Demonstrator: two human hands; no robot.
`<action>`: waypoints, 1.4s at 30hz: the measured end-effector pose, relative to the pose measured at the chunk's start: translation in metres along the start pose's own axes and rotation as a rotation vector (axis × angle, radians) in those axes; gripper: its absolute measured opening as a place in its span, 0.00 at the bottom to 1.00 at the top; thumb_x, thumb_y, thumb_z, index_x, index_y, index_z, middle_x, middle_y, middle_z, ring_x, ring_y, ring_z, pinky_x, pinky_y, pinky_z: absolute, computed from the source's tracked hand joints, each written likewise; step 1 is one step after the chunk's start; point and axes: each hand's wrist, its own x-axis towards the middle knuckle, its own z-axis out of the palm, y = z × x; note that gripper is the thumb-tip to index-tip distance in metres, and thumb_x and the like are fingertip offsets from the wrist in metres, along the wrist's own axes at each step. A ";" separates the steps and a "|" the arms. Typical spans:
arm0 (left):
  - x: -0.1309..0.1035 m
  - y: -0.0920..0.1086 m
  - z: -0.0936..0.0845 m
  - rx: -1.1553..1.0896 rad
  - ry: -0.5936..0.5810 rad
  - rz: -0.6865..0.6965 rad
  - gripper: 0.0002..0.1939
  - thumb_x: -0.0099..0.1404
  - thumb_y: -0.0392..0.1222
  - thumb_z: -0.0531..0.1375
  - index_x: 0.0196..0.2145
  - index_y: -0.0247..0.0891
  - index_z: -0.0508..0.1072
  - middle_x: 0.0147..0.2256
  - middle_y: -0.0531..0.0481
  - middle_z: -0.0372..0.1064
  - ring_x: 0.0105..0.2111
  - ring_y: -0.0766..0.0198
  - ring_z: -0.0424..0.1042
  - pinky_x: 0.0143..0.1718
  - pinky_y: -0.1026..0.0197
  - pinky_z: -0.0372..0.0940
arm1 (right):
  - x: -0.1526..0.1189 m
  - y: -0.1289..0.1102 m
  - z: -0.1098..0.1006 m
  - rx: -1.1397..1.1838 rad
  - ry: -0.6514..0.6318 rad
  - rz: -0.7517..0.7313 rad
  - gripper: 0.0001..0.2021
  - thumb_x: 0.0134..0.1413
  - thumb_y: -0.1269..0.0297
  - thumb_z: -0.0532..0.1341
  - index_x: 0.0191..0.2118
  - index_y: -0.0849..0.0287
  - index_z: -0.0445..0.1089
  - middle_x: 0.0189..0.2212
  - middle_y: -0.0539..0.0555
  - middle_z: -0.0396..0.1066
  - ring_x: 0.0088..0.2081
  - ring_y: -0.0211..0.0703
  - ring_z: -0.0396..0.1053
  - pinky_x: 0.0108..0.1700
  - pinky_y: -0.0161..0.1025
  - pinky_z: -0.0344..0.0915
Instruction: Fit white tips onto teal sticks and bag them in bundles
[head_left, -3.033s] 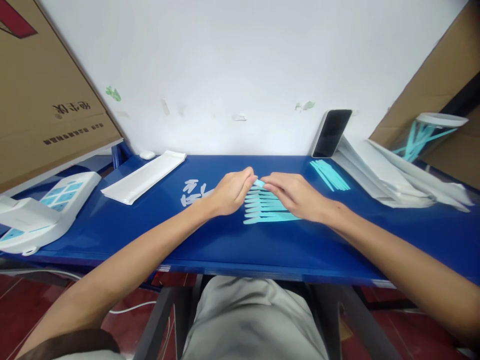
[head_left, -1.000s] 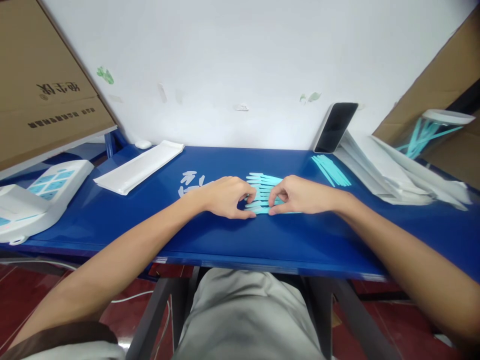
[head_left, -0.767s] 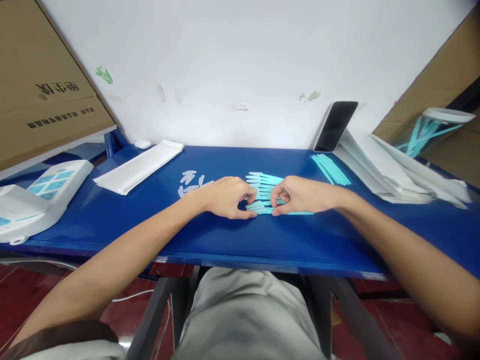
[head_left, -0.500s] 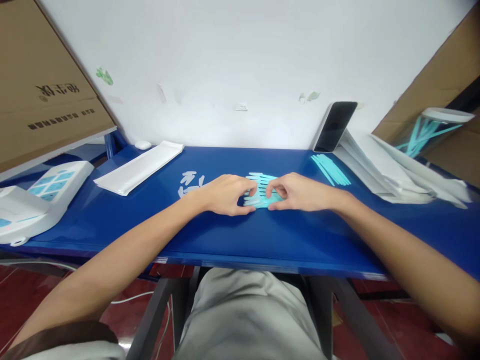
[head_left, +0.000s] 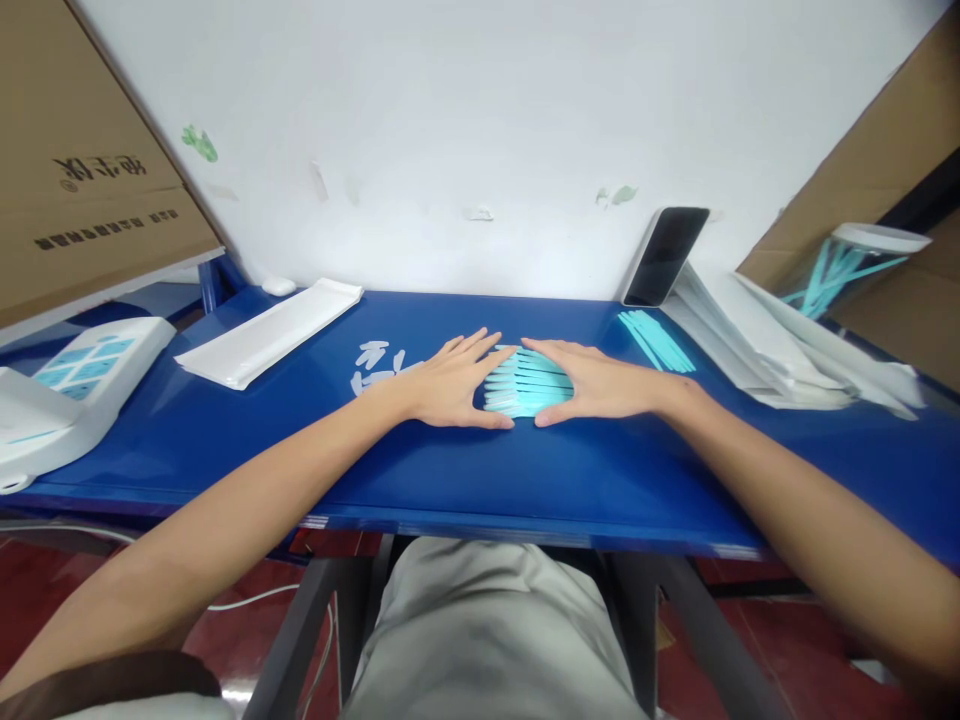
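A row of thin turquoise sticks (head_left: 536, 377) with pale, translucent left ends lies side by side on the blue table (head_left: 465, 470), between my hands. My left hand (head_left: 454, 382) rests at the row's left end, fingers spread and thumb stretched out along the near side. At the right end, my right hand (head_left: 596, 382) curves around the row, thumb and fingers wide apart. Whether the fingertips touch the outer sticks I cannot tell. Several small translucent white pieces (head_left: 373, 352) lie loose left of my left hand, partly hidden by it. Another bunch of turquoise sticks (head_left: 654, 340) lies behind my right forearm.
A flat white packet (head_left: 270, 335) and a white tray with blue panels (head_left: 97, 365) are on the left. To the right, a phone (head_left: 666, 255) leans on the wall beside white plastic bags (head_left: 757, 345) and a clear tub of turquoise sticks (head_left: 844, 265). Cardboard boxes (head_left: 97, 150) flank the table.
Both hands have gone from curled, pinched-in fingers to spread ones around the row, uncovering more of the sticks. The view has shifted slightly.
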 end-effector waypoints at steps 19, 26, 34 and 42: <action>0.004 -0.004 -0.005 -0.144 -0.081 -0.054 0.62 0.57 0.79 0.59 0.76 0.44 0.43 0.76 0.39 0.31 0.74 0.36 0.34 0.71 0.35 0.42 | 0.002 0.000 0.000 -0.053 0.073 -0.119 0.48 0.50 0.30 0.62 0.72 0.51 0.59 0.68 0.64 0.59 0.64 0.72 0.60 0.63 0.65 0.56; 0.002 -0.003 -0.005 -0.146 -0.052 -0.041 0.60 0.58 0.78 0.60 0.75 0.41 0.46 0.75 0.35 0.37 0.73 0.34 0.40 0.69 0.35 0.46 | 0.000 -0.001 -0.001 -0.058 0.058 -0.128 0.45 0.52 0.29 0.61 0.71 0.48 0.62 0.68 0.64 0.59 0.62 0.70 0.62 0.61 0.67 0.57; 0.001 -0.004 -0.005 -0.144 -0.050 -0.025 0.54 0.59 0.78 0.59 0.73 0.49 0.52 0.74 0.38 0.41 0.72 0.36 0.43 0.69 0.35 0.47 | -0.002 -0.003 -0.004 -0.056 0.058 -0.161 0.41 0.54 0.31 0.60 0.69 0.43 0.64 0.67 0.63 0.60 0.62 0.71 0.62 0.59 0.69 0.58; 0.002 -0.004 -0.005 -0.136 -0.027 -0.001 0.52 0.60 0.77 0.59 0.72 0.47 0.55 0.72 0.37 0.45 0.70 0.35 0.47 0.67 0.37 0.49 | -0.001 -0.002 -0.002 -0.037 0.089 -0.233 0.31 0.57 0.35 0.62 0.58 0.48 0.77 0.65 0.62 0.62 0.61 0.67 0.64 0.60 0.62 0.60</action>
